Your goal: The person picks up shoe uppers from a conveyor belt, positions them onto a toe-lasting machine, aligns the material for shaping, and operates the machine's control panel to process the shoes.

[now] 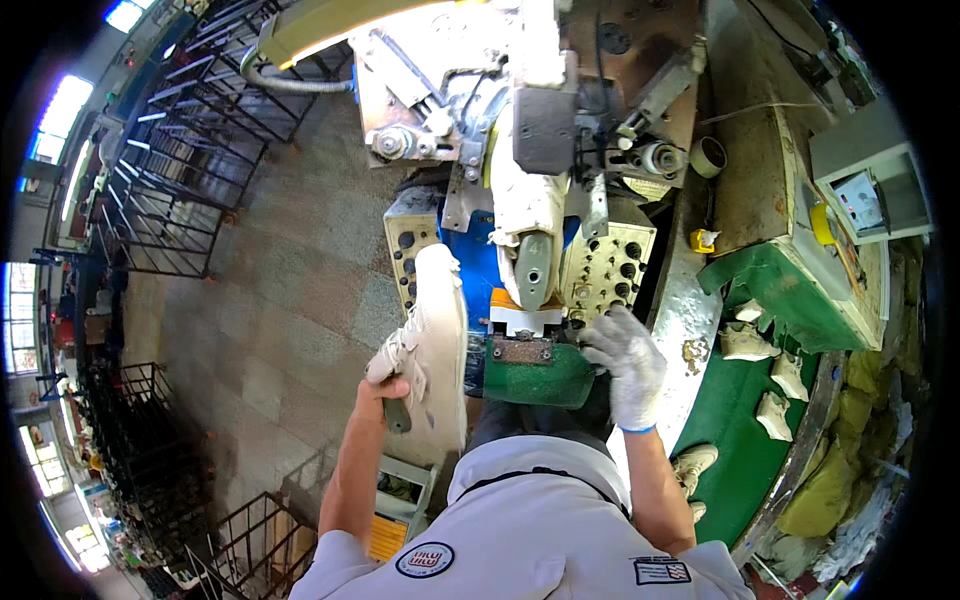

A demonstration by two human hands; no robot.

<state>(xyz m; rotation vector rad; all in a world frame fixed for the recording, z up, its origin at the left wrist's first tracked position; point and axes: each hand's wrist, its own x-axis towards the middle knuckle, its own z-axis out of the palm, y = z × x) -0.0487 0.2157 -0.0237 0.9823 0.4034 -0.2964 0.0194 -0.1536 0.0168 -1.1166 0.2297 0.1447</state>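
One bare left hand [385, 393], closed on one shoe [436, 345] near its single grey last [398, 416]; shoe extends ahead and to that hand's right; one gloved right hand [632, 370], loosely open; one further shoe [530, 205] in the machine [545, 130], ahead and left of right hand.

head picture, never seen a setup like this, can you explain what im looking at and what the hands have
There is no robot here: a camera on a person's head looks down past their shirt. The left hand, bare, grips a pale shoe. The right hand, in a whitish glove, is open beside the green guard and seems to hold nothing. Ahead stands a machine with a white upper in it, and a knobbed panel on either side. On the right, more pale shoes lie on a green surface.
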